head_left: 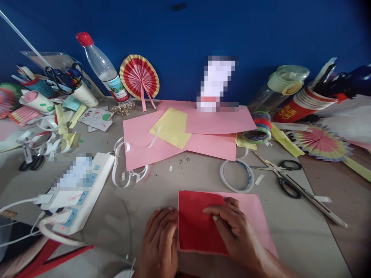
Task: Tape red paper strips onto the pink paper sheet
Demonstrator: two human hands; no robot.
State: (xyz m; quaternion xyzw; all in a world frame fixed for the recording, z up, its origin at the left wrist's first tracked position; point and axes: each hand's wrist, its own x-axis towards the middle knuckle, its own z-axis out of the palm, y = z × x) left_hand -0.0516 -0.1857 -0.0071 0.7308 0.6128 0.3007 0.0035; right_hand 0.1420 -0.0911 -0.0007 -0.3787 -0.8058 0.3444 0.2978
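A red paper sheet (193, 227) lies over a pink paper sheet (256, 216) near the front of the table. Along the red sheet's left edge, my left hand (160, 243) rests with its fingers stretched out and lying against the tabletop and the paper's side. My right hand (236, 227) is over the right part of the red sheet. Its index finger and thumb come close together above the red surface, and the other fingers curl near the sheet's right edge. Anything between those fingertips is too small to make out.
Pink sheets (214, 144) and a yellow piece (171, 127) lie behind. A tape roll (223, 177) and scissors (279, 173) are at right, beside a long metal tool (319, 206). A power strip (97, 193) with cables is at left. A bottle (101, 63) and paper fan (139, 77) stand behind.
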